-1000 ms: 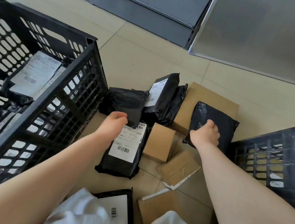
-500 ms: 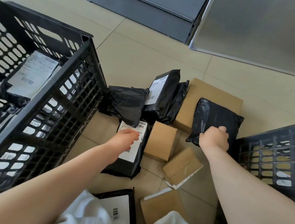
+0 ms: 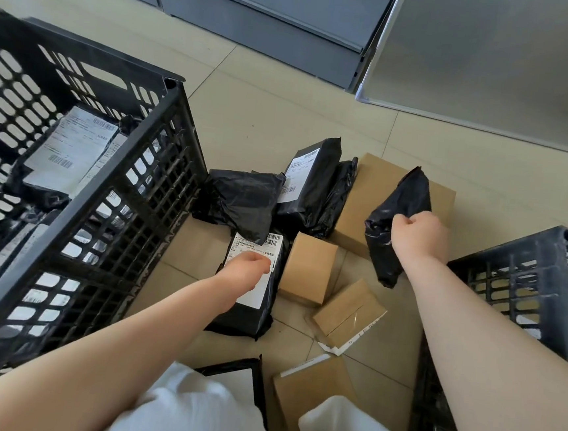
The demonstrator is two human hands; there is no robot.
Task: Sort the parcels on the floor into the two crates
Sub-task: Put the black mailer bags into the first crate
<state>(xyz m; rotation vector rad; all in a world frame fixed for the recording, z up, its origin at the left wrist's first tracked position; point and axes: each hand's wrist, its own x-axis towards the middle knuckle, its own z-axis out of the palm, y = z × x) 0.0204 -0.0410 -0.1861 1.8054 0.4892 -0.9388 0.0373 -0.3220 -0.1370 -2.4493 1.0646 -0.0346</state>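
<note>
While parcels are lying between the two crates, the right hand (image 3: 418, 235) is gripping a black mailer (image 3: 397, 221), lifted above a large box (image 3: 366, 202); the left hand (image 3: 247, 270) is resting, fingers curled, on a labelled mailer (image 3: 251, 302), likely needing a firm grasp next.

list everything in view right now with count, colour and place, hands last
crates: 2, black; big one on the left holding labelled bags, another at right edge
poly mailer bags on floor: 5, black; unlabelled one, two leaning together, labelled one, one at bottom edge
lifted bag: 1, black, above the big box
cardboard boxes: 4 clear, brown; big, small, flat, one near bottom
shelving: grey, top
panel: grey, top right
left hand: on the labelled bag
right hand: gripping the lifted bag
</note>
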